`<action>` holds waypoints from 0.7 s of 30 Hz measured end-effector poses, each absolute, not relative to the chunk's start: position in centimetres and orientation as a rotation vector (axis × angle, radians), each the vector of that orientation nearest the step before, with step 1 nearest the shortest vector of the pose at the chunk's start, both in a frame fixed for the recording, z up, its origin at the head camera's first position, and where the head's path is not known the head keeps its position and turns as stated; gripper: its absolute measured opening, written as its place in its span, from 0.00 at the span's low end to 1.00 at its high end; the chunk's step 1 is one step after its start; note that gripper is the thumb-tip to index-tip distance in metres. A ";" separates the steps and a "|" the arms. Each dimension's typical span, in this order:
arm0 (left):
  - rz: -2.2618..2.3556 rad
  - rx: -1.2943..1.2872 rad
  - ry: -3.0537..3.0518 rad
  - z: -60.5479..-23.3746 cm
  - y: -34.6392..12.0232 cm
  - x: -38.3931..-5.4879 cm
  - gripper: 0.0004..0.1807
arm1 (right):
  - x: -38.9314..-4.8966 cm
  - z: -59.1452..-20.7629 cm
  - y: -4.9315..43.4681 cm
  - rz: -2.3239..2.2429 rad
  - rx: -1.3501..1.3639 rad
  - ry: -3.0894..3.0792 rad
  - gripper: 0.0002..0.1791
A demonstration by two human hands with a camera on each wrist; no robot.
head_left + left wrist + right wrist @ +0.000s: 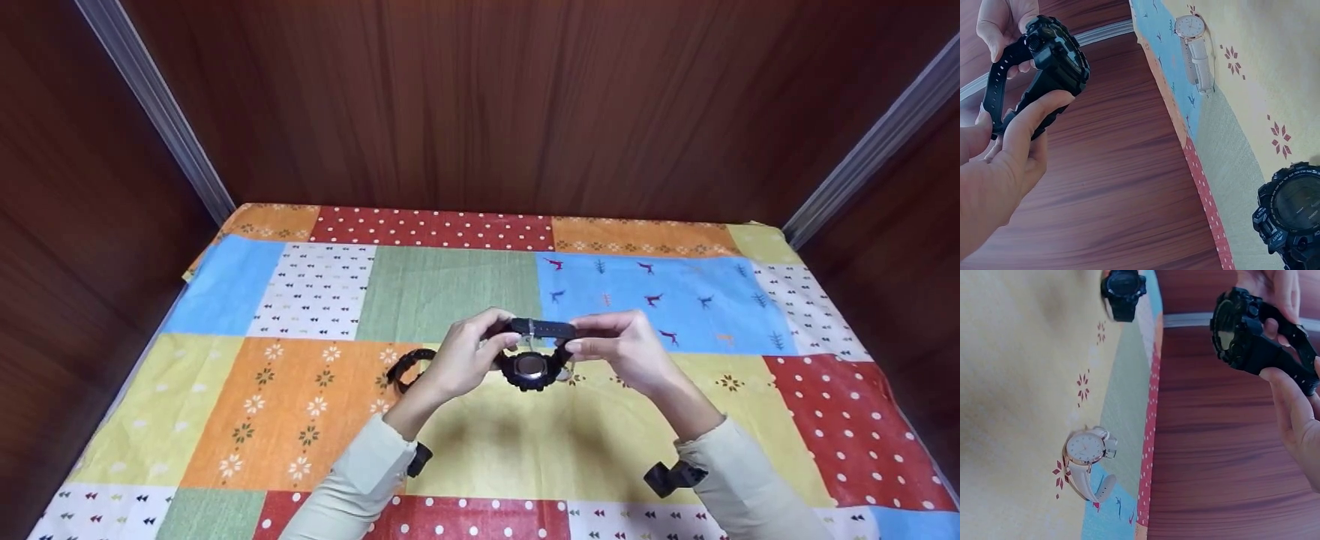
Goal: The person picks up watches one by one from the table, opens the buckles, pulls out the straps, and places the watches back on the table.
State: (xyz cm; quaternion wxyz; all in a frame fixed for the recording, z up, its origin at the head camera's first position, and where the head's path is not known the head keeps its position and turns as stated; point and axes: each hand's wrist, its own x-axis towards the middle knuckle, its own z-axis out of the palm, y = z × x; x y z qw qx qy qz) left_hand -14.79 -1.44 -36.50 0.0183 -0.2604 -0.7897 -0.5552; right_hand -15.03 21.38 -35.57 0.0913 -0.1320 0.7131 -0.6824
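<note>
A chunky black wristwatch point(529, 367) is held up above the cloth between both hands, its dial turned toward the head camera. Its perforated black strap point(995, 93) curves round into a loop. My left hand point(466, 354) grips the left side of the watch and strap, thumb along the case end in the left wrist view. On the other side, my right hand point(628, 351) pinches the strap between thumb and fingers; its thumb point(1283, 379) lies on the band near the case. The fingers partly hide the strap ends.
Left of the hands, a second black watch point(406, 369) rests on the patchwork cloth point(300, 420). A white-strapped watch with a pale dial point(1085, 447) lies on the cloth too, mostly hidden by the held watch in the head view. Wooden panels point(480, 105) surround the table.
</note>
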 end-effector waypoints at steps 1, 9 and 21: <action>-1.732 -0.810 -2.448 -36.5 -1.4 -14.8 0.08 | -15.1 -35.6 21.4 -2.050 -0.393 2.092 0.18; -1.709 -0.816 -2.467 -36.4 -1.5 -14.8 0.09 | -15.2 -36.0 21.7 -2.151 -0.430 1.934 0.15; -1.557 -0.834 -2.584 -36.3 -1.6 -14.7 0.10 | -15.2 -35.7 22.2 -1.820 -0.383 2.312 0.18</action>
